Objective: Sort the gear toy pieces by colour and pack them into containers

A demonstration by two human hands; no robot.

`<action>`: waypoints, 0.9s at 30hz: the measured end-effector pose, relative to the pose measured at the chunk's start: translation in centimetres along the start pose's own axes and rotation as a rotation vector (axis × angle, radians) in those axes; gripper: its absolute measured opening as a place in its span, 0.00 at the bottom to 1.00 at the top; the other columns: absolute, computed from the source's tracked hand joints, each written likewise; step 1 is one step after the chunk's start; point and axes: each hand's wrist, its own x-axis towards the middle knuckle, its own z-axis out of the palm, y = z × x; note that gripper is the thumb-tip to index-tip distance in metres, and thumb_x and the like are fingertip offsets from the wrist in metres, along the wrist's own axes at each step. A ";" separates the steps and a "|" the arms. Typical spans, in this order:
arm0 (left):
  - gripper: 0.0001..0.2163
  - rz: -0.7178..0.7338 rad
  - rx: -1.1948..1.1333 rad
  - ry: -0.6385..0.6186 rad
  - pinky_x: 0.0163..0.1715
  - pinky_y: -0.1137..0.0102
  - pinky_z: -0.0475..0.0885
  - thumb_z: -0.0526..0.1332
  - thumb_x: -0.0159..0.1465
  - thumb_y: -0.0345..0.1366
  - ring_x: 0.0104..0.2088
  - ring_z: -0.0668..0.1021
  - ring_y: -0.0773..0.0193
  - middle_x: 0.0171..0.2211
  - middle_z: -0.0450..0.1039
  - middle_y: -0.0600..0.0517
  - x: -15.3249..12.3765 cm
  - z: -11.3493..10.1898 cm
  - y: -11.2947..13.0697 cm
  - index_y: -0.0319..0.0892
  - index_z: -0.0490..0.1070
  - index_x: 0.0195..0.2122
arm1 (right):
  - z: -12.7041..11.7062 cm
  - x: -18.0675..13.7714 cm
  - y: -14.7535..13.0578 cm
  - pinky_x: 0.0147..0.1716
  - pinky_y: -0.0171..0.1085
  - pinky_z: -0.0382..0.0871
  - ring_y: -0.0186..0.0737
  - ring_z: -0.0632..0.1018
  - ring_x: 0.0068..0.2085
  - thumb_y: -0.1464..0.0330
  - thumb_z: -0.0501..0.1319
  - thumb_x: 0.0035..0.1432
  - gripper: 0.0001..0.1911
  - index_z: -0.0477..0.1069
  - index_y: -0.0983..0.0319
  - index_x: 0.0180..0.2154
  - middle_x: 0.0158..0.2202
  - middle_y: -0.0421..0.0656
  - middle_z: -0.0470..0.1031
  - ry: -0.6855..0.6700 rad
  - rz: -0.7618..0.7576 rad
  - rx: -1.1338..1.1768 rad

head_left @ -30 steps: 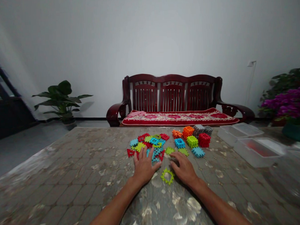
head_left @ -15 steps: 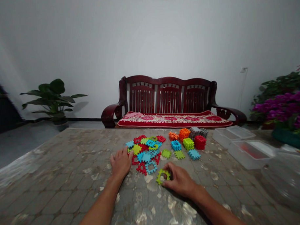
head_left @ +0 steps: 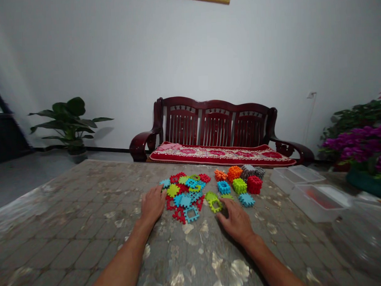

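My left hand rests palm down at the left edge of a mixed pile of interlocking plastic tiles, its fingers stretched out and holding nothing. In that pile are a lime tile, a blue frame tile and several red tiles. My right hand is beside a lime frame tile, thumb and fingers apart around its right side. That frame lies against a solid lime tile. Another lime tile is partly hidden behind my right fingers.
Sorted stacks stand at the back right: orange, grey, red, lime and blue. Flat blue tiles lie before them. Clear plastic boxes are further right, and a wooden bench is behind the table.
My right hand has moved forward and right with the lime frame tile, which now lies by the solid lime tile; its fingers have loosened. My left hand has hardly moved.
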 end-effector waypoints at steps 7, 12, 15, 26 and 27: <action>0.20 0.036 -0.030 0.000 0.64 0.59 0.66 0.48 0.73 0.36 0.61 0.75 0.53 0.60 0.75 0.41 0.1 0.6 -0.3 0.40 0.71 0.61 | 1.1 1.2 -0.6 0.53 0.48 0.72 0.56 0.78 0.54 0.64 0.66 0.58 0.25 0.74 0.58 0.57 0.53 0.51 0.80 -0.008 0.027 -0.158; 0.20 0.021 -0.029 0.004 0.64 0.57 0.65 0.49 0.73 0.37 0.61 0.76 0.52 0.61 0.76 0.42 0.3 1.0 -0.5 0.42 0.70 0.61 | 1.8 0.8 -0.5 0.51 0.46 0.73 0.53 0.80 0.50 0.64 0.64 0.60 0.25 0.73 0.59 0.58 0.49 0.50 0.82 0.027 -0.001 -0.177; 0.21 0.015 -0.028 0.005 0.63 0.57 0.66 0.47 0.73 0.38 0.61 0.76 0.52 0.61 0.76 0.41 0.4 1.0 -0.5 0.41 0.70 0.62 | 1.0 1.3 0.5 0.49 0.44 0.73 0.51 0.80 0.48 0.63 0.63 0.61 0.25 0.73 0.58 0.59 0.47 0.49 0.82 0.110 -0.010 -0.147; 0.21 0.011 -0.023 0.002 0.64 0.56 0.65 0.47 0.73 0.39 0.62 0.75 0.51 0.61 0.75 0.43 0.4 1.0 -0.7 0.41 0.70 0.61 | -5.7 6.8 6.5 0.46 0.43 0.71 0.52 0.80 0.51 0.60 0.59 0.67 0.26 0.71 0.62 0.62 0.50 0.53 0.81 0.077 0.377 -0.361; 0.21 0.009 -0.020 0.000 0.64 0.56 0.65 0.47 0.73 0.39 0.62 0.75 0.51 0.61 0.75 0.42 0.4 1.0 -0.6 0.41 0.70 0.61 | -5.8 7.0 6.6 0.46 0.43 0.71 0.52 0.80 0.51 0.60 0.59 0.67 0.26 0.71 0.62 0.63 0.50 0.53 0.81 0.059 0.388 -0.366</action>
